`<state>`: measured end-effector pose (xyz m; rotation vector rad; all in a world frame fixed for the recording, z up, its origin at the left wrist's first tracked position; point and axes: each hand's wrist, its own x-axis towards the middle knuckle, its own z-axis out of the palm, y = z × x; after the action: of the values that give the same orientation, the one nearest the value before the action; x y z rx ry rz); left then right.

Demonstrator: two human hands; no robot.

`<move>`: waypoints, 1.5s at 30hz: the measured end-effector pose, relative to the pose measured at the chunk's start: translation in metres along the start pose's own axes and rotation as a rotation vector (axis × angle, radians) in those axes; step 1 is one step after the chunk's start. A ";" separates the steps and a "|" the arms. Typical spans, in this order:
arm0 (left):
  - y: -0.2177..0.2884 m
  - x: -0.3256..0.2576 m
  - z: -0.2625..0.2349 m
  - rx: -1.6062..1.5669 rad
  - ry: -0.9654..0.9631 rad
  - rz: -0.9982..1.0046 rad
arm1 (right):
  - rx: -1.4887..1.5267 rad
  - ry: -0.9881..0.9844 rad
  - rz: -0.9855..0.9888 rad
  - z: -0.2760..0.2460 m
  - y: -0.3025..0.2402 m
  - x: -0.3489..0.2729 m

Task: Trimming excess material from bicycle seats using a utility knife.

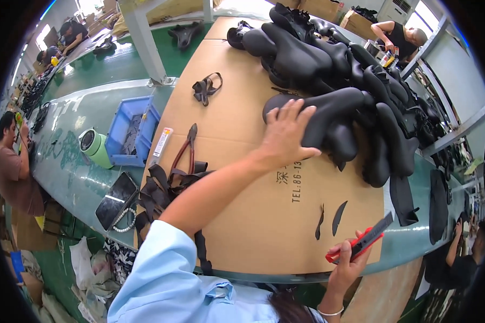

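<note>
My left hand (288, 129) reaches across the cardboard sheet (242, 215) with its fingers spread. It lies over the near edge of a black bicycle saddle (337, 107); whether it touches the saddle I cannot tell. In my right hand (346, 269), low at the right, is a red and black utility knife (366, 243), its blade pointing up and to the right. Two thin black slivers (338, 218) rest on the cardboard between the knife and the saddle. Beyond, many more black saddles (296, 59) are heaped toward the far right.
Red-handled pliers (184, 153) and black strips (159, 185) lie left of my left forearm. Farther left are a blue bin (151, 118), a green container (95, 151) and a dark tablet-like device (116, 199). A metal post (145, 43) rises behind. Other people work around the tables.
</note>
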<state>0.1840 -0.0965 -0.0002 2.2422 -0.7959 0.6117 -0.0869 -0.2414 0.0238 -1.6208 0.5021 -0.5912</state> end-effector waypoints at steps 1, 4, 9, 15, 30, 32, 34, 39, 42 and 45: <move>0.010 0.007 0.012 0.055 0.061 0.010 | 0.021 -0.015 0.028 0.005 0.000 -0.003; 0.007 0.056 0.032 -0.048 0.008 -0.080 | 0.077 -0.039 0.026 0.015 0.000 -0.013; 0.004 0.111 0.002 -0.156 -0.462 -0.116 | 0.112 -0.026 0.070 -0.003 0.004 -0.022; 0.086 -0.025 -0.066 0.094 -0.205 0.405 | 0.317 -0.034 0.265 -0.030 0.026 -0.014; 0.134 -0.131 -0.033 0.174 -0.225 -0.386 | -0.108 -0.352 0.432 -0.034 0.018 -0.027; 0.132 -0.134 -0.030 0.053 -0.026 -0.536 | -0.171 -0.373 0.442 -0.038 0.016 -0.027; 0.128 -0.131 -0.040 -0.106 -0.056 -0.650 | -0.339 -0.390 0.249 -0.039 0.013 -0.023; 0.131 -0.136 -0.054 -0.401 0.046 -0.775 | -0.566 -0.451 -0.460 -0.008 0.000 0.007; 0.127 -0.142 -0.054 -0.442 0.090 -0.734 | -0.750 -0.634 -0.642 0.016 -0.015 0.019; 0.126 -0.145 -0.055 -0.480 0.138 -0.718 | -0.884 -0.700 -0.689 0.022 -0.014 0.021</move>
<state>-0.0143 -0.0781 0.0027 1.8295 -0.0223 0.1901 -0.0569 -0.2364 0.0372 -2.7152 -0.4217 -0.2350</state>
